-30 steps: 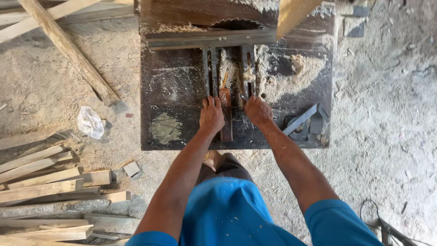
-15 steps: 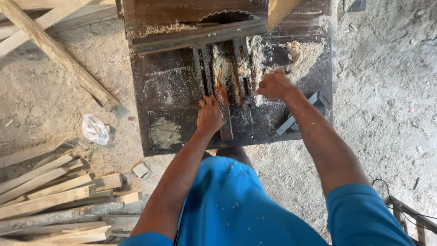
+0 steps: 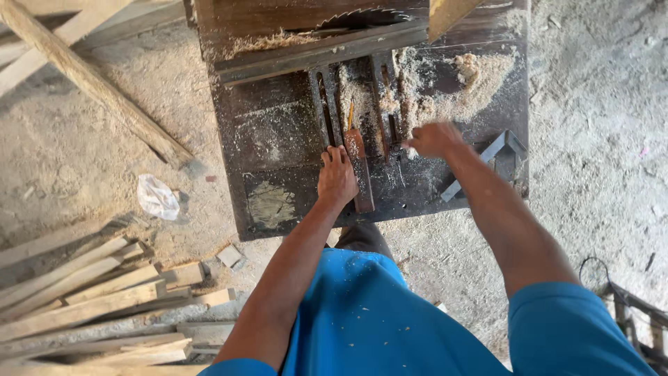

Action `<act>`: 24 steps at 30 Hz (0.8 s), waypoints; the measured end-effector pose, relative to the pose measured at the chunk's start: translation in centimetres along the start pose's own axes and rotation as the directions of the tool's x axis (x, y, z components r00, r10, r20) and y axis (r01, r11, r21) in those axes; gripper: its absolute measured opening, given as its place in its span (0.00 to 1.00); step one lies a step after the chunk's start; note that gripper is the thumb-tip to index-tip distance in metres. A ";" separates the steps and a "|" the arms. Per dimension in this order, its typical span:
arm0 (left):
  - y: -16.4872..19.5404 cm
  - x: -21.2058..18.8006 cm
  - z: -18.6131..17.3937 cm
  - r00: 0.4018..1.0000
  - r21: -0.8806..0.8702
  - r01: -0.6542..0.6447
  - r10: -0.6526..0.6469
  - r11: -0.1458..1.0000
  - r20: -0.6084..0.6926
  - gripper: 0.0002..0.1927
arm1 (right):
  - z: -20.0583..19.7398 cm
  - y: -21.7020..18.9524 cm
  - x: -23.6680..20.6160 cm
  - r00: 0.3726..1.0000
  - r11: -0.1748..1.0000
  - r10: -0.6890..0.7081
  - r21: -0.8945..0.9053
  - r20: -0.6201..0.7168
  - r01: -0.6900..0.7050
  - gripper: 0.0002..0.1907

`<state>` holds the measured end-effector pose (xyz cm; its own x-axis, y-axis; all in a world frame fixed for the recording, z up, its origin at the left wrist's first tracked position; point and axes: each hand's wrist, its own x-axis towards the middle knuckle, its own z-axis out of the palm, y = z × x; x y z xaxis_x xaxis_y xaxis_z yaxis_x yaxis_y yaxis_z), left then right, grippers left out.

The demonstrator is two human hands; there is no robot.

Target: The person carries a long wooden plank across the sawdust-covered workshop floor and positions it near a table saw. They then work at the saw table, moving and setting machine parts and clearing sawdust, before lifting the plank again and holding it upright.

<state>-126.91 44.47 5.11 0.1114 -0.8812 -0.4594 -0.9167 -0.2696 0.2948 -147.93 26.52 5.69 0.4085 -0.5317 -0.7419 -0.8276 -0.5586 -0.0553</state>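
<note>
Pale wooden slats [image 3: 76, 299] lie stacked on the dusty floor at far left, a crumpled white bag [image 3: 157, 196] just above them and a long plank [image 3: 90, 80] angled beyond. Dark sawdust-strewn saw table [image 3: 278, 132] at centre; toothed blade [image 3: 362, 17] rises at its far edge behind a fence bar [image 3: 313, 52]. Left hand [image 3: 337, 177] lies flat on the table, fingers loosely spread, touching a narrow reddish wood strip [image 3: 359, 170] lying lengthwise beside it. Right hand [image 3: 433, 139] blurred, fingers curled; grip cannot be told. Sawdust heap [image 3: 473, 76] just beyond; grey metal angle piece [image 3: 487, 160] at right.
</note>
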 end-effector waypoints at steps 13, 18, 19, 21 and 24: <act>-0.2 0.6 -0.1 0.998 0.012 -0.042 0.041 0.999 0.048 0.52 | 11.8 -2.9 -2.4 0.826 0.837 0.402 0.524 -0.394 -0.158 0.36; -0.2 0.9 -0.2 0.994 0.035 -0.006 0.002 0.999 0.107 0.48 | 0.4 0.2 -2.7 0.986 0.994 0.075 0.096 -0.150 -0.061 0.39; -0.3 0.9 -0.2 0.996 0.018 -0.001 0.000 1.000 0.086 0.47 | -1.3 0.4 -2.1 0.993 1.000 -0.022 0.010 -0.119 0.024 0.39; -0.2 0.6 -0.3 0.997 -0.021 0.020 -0.018 1.000 0.081 0.47 | -4.0 0.2 -0.7 0.984 0.967 -0.177 -0.193 -0.023 0.169 0.38; 0.0 0.2 -0.5 0.995 -0.056 0.052 -0.047 0.997 0.084 0.49 | -6.7 -1.9 1.5 0.945 0.818 -0.282 -0.474 0.163 0.326 0.36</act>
<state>-126.73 44.09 5.41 0.1220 -0.8319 -0.5414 -0.8868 -0.3363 0.3169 -143.15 22.56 9.15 0.5569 -0.2409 -0.7949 -0.3609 -0.9321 0.0297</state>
